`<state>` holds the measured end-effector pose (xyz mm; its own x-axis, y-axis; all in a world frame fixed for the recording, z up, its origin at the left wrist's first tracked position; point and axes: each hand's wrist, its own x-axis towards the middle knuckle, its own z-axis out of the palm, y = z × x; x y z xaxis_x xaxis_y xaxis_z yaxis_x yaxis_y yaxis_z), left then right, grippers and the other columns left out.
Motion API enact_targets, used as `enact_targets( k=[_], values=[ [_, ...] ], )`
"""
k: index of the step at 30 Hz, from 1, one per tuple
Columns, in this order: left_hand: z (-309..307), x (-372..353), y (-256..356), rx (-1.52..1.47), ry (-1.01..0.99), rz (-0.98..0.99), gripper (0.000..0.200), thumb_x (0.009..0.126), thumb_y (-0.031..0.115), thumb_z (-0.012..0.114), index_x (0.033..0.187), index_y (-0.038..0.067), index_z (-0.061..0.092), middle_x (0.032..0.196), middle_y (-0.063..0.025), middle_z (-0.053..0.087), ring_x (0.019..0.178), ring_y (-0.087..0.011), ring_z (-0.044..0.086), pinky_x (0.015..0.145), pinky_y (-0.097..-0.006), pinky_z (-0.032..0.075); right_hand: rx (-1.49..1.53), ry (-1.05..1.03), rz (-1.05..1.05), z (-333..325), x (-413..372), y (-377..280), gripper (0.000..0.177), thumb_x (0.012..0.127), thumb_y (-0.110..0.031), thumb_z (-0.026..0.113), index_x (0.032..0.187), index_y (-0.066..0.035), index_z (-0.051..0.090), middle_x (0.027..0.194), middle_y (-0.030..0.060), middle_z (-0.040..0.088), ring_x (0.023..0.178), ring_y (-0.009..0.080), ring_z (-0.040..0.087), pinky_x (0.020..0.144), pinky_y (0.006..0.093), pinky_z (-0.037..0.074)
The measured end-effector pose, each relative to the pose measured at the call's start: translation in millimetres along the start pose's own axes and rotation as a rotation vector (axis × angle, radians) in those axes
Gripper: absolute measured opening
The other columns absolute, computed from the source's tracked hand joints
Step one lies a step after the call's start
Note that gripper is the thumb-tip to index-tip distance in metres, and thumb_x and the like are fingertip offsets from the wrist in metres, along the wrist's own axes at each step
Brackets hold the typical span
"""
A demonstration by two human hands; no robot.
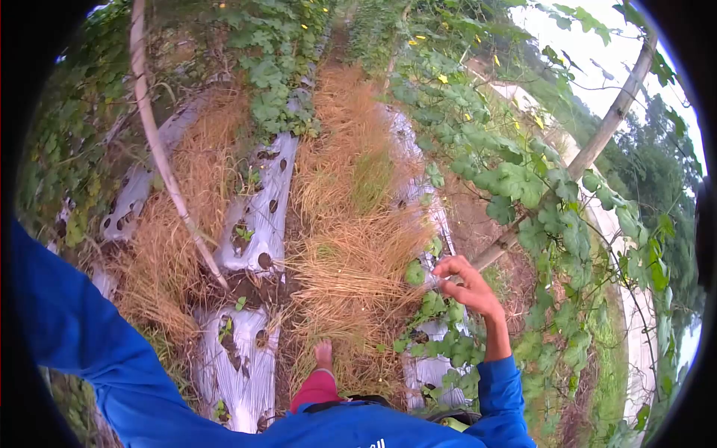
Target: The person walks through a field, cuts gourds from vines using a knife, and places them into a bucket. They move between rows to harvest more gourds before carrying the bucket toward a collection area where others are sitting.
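My right hand is held out above the mulched row at the right, its fingers loosely bent. A gap shows between the thumb and the fingers, and I see nothing in them. Green vine leaves lie just below and beside it. Close behind the hand, a slanted wooden post runs up to the right. My left arm in its blue sleeve stretches out to the left edge of the view, and the hand itself is outside the picture.
Dry straw covers the path, where my bare foot stands. Silver plastic mulch with holes lines the rows. A thin wooden pole leans at the left. Leafy vines climb at the right, beside a pale concrete strip.
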<state>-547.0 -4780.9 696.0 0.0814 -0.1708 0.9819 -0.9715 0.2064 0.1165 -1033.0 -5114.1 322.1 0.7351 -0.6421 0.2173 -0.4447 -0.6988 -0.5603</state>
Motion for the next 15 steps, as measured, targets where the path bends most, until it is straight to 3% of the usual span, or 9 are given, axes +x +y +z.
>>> enact_targets(
  k=[2, 3, 4, 5, 7, 9, 11, 15],
  values=[
    [55.8, -27.4, -42.0, -0.196, -0.034, -0.121, 0.061, 0.092, 0.052, 0.046, 0.095, -0.006, 0.064, 0.065, -0.0200, 0.062, 0.040, -0.0177, 0.042, 0.036, -0.0279, 0.033, 0.328, -0.245, 0.262, 17.6, 32.1, 41.8, 0.027, 0.084, -0.019, 0.063, 0.110, -0.008, 0.063, 0.109, 0.0037, 0.056, 0.091, 0.0131, 0.058, 0.073, 0.0280, 0.049],
    [100.1, -54.0, -48.0, -0.517, -0.080, -0.012, 0.052, 0.097, 0.043, 0.044, 0.095, -0.004, 0.065, 0.066, -0.0130, 0.064, 0.043, -0.0104, 0.043, 0.036, -0.0206, 0.029, 0.336, -0.230, 0.272, 31.2, 45.9, 63.7, 0.027, 0.084, -0.019, 0.063, 0.110, -0.008, 0.063, 0.109, 0.0037, 0.056, 0.091, 0.0131, 0.058, 0.073, 0.0280, 0.049],
    [131.9, -64.9, -68.6, -0.458, -0.023, -0.137, 0.049, 0.099, 0.040, 0.042, 0.089, -0.002, 0.064, 0.065, -0.0123, 0.064, 0.044, -0.0069, 0.042, 0.038, -0.0170, 0.029, 0.396, -0.292, 0.407, 40.4, 59.0, 86.1, 0.027, 0.088, -0.020, 0.062, 0.112, -0.007, 0.062, 0.106, 0.0031, 0.057, 0.092, 0.0125, 0.057, 0.073, 0.0273, 0.050],
    [136.7, -68.7, -98.2, -0.708, -0.199, -0.495, 0.051, 0.098, 0.042, 0.043, 0.098, -0.004, 0.066, 0.071, -0.0145, 0.065, 0.050, -0.0133, 0.050, 0.044, -0.0247, 0.039, 0.454, -0.343, 0.541, 44.0, 70.8, 107.6, 0.028, 0.092, -0.022, 0.061, 0.115, -0.007, 0.061, 0.103, 0.0024, 0.058, 0.092, 0.0118, 0.057, 0.073, 0.0266, 0.051],
    [199.9, -101.9, -182.1, -0.393, -0.071, -0.561, 0.028, 0.093, 0.035, 0.061, 0.089, 0.007, 0.060, 0.069, 0.0003, 0.057, 0.045, -0.0046, 0.043, 0.039, -0.0203, 0.032, 0.461, -0.355, 0.594, 51.7, 79.2, 148.2, 0.032, 0.092, -0.028, 0.062, 0.116, -0.007, 0.061, 0.103, 0.0023, 0.059, 0.092, 0.0118, 0.057, 0.073, 0.0270, 0.051],
    [271.4, -132.3, -217.9, -0.434, -0.075, -0.766, 0.033, 0.097, 0.040, 0.055, 0.090, 0.008, 0.060, 0.069, 0.0039, 0.053, 0.045, 0.0023, 0.035, 0.036, -0.0148, 0.021, 0.483, -0.408, 0.651, 52.1, 88.4, 164.9, 0.037, 0.092, -0.034, 0.062, 0.117, -0.007, 0.061, 0.103, 0.0022, 0.060, 0.091, 0.0118, 0.057, 0.073, 0.0274, 0.051],
    [326.5, -159.3, -243.2, -0.549, -0.199, -0.917, 0.032, 0.096, 0.039, 0.055, 0.090, 0.008, 0.060, 0.067, 0.0027, 0.054, 0.043, 0.0005, 0.036, 0.036, -0.0160, 0.023, 0.414, -0.504, 0.845, 45.6, 110.6, 173.8, 0.044, 0.090, -0.041, 0.062, 0.120, -0.009, 0.061, 0.106, 0.0019, 0.061, 0.092, 0.0121, 0.056, 0.073, 0.0278, 0.051],
    [418.9, -223.3, -287.5, -0.713, -0.320, -1.163, 0.031, 0.094, 0.039, 0.057, 0.089, 0.008, 0.060, 0.062, 0.0016, 0.055, 0.042, -0.0007, 0.037, 0.035, -0.0165, 0.024, 0.476, -0.538, 0.824, 55.4, 154.8, 221.6, 0.044, 0.088, -0.040, 0.063, 0.121, -0.010, 0.061, 0.107, 0.0019, 0.062, 0.092, 0.0123, 0.056, 0.072, 0.0279, 0.051]
  ],
)
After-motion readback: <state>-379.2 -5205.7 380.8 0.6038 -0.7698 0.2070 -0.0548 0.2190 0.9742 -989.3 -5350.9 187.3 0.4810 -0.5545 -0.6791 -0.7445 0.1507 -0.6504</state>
